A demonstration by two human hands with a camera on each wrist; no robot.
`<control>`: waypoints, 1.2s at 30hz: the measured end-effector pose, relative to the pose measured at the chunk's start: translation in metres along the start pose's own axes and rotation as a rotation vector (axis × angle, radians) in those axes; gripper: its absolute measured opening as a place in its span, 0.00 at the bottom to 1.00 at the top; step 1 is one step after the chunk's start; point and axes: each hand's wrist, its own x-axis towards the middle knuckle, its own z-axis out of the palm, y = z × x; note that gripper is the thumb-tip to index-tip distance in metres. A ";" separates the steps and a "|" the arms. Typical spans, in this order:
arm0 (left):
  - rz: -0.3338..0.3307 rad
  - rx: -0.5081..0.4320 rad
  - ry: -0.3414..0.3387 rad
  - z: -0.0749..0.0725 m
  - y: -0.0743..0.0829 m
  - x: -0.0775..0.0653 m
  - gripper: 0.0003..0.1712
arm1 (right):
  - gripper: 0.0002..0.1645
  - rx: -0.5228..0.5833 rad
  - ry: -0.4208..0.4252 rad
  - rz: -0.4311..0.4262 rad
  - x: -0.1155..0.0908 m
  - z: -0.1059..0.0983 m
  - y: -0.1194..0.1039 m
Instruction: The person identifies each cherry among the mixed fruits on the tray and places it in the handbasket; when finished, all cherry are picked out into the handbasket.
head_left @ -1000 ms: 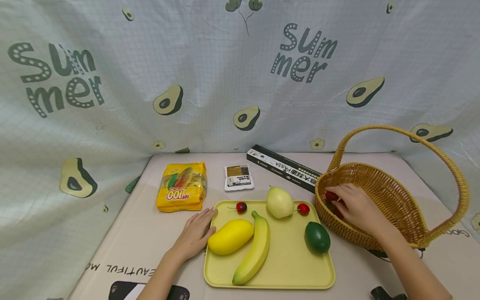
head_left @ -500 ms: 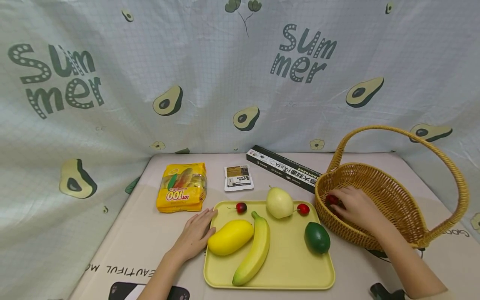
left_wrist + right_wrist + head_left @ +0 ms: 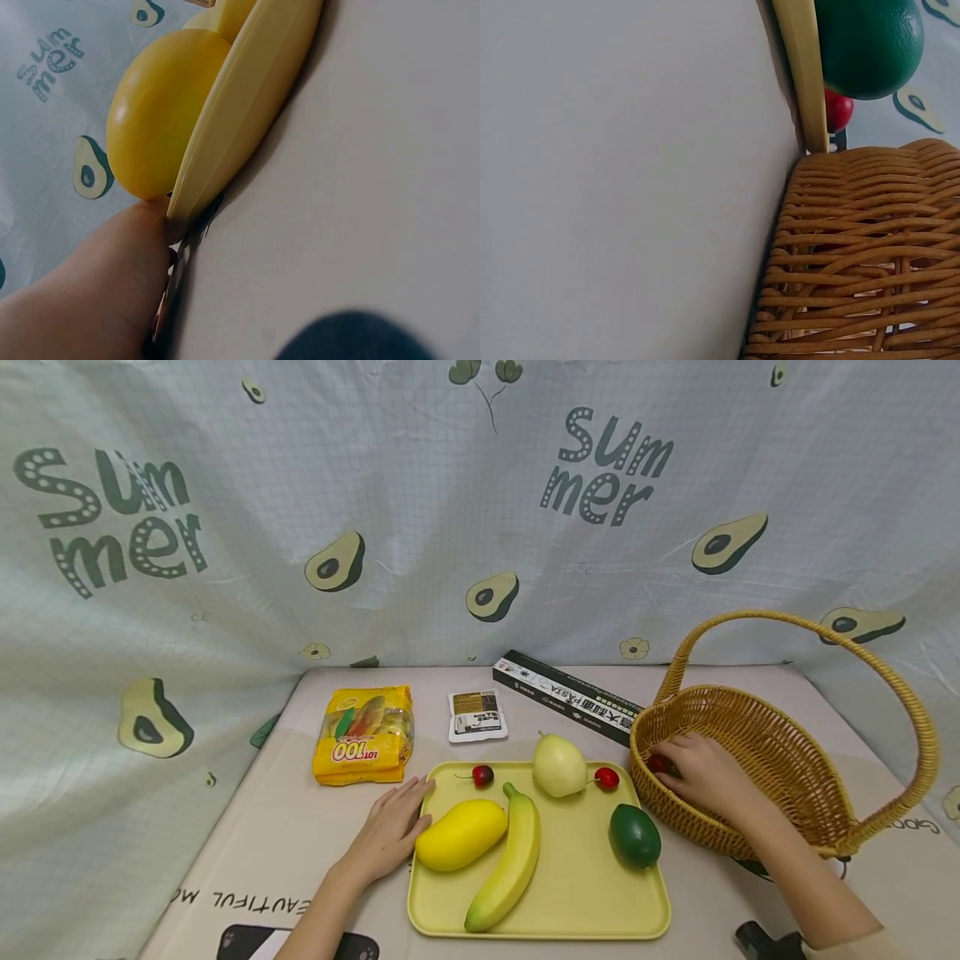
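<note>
My left hand [image 3: 393, 827] lies with extended fingers along the left rim of the yellow tray [image 3: 577, 893], beside a mango [image 3: 461, 835]. In the left wrist view the thumb side touches the tray edge just below the mango [image 3: 161, 112]. My right hand [image 3: 705, 774] reaches inside the wicker basket [image 3: 780, 752], fingers curled about a small dark red fruit [image 3: 662, 766], partly hidden by them. The basket's weave [image 3: 870, 255] blocks that hand in the right wrist view. On the tray are a banana [image 3: 513, 860], a pear [image 3: 559, 766], an avocado [image 3: 634, 836] and two cherries [image 3: 482, 775].
Behind the tray lie a yellow candy bag [image 3: 363, 735], a small pouch [image 3: 477, 716] and a long black pasta box [image 3: 566, 693]. The basket's tall handle [image 3: 810, 625] arches above its right side. A black object [image 3: 765, 939] sits at the front right.
Inside the basket my right hand has shifted slightly; the red fruit in its fingers sits a little lower and is more covered. My left hand and the tray have stayed put.
</note>
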 end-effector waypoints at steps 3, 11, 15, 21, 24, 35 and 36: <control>0.003 -0.001 0.002 0.000 0.000 0.000 0.29 | 0.17 -0.005 -0.005 -0.008 0.000 0.000 -0.001; 0.001 -0.005 0.003 -0.002 0.000 -0.001 0.29 | 0.18 -0.005 -0.015 -0.018 -0.001 0.000 0.001; 0.002 -0.004 0.002 -0.002 0.000 -0.001 0.29 | 0.17 -0.001 -0.015 -0.030 -0.001 0.002 0.002; -0.009 -0.009 0.000 -0.002 0.000 -0.001 0.29 | 0.17 -0.008 -0.029 -0.023 -0.001 0.000 0.000; -0.009 -0.012 0.004 -0.001 0.000 -0.001 0.29 | 0.18 -0.014 -0.036 -0.017 -0.002 0.000 0.000; -0.006 -0.003 0.004 0.000 -0.001 -0.001 0.29 | 0.17 0.004 -0.051 0.003 -0.004 0.000 -0.001; -0.006 -0.003 0.004 0.000 -0.001 0.000 0.29 | 0.17 0.005 -0.054 0.007 -0.004 -0.001 -0.001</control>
